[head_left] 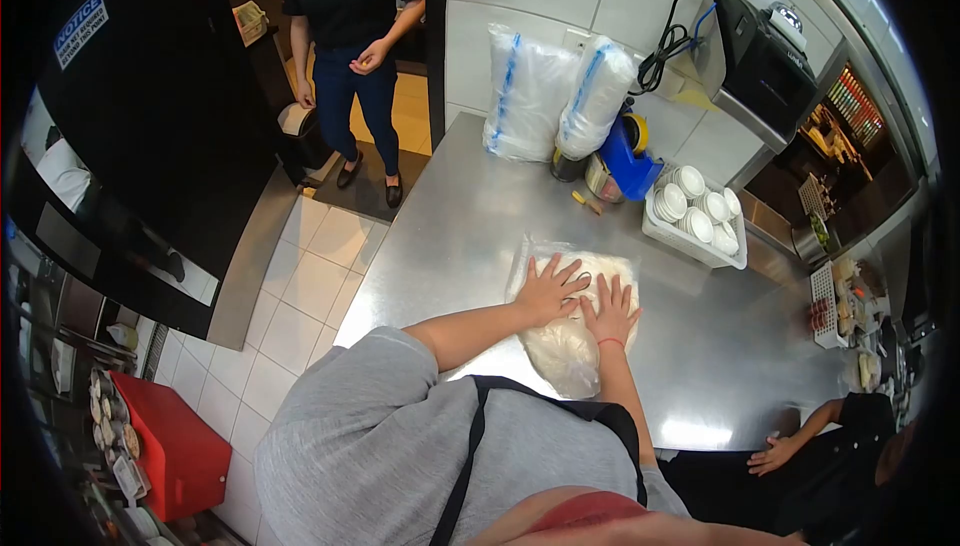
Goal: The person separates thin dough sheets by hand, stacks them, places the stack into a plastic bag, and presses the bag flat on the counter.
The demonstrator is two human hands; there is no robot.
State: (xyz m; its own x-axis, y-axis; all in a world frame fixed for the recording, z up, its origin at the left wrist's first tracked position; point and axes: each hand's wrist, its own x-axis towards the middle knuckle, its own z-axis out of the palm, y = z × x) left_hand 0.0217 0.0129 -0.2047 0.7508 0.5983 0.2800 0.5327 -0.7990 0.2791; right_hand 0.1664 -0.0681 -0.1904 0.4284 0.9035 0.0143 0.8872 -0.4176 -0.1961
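A clear plastic bag (560, 351) filled with something pale and whitish lies flat on the steel counter (440, 216). I cannot make out exactly what the filling is. My left hand (550, 291) rests palm down on the bag's upper left part, fingers spread. Beside it, my right hand (610, 318), with a thin red band at the wrist, presses flat on the bag's right side, its fingers also apart. The two hands are close together, and neither is wrapped round anything.
Behind the bag stand plastic-wrapped packs (527, 96), a blue tape dispenser (630, 161) and a white basket (690, 246) of small white cups. A black printer (765, 66) sits above. One person (355, 46) stands in the doorway, another (820, 466) at the right.
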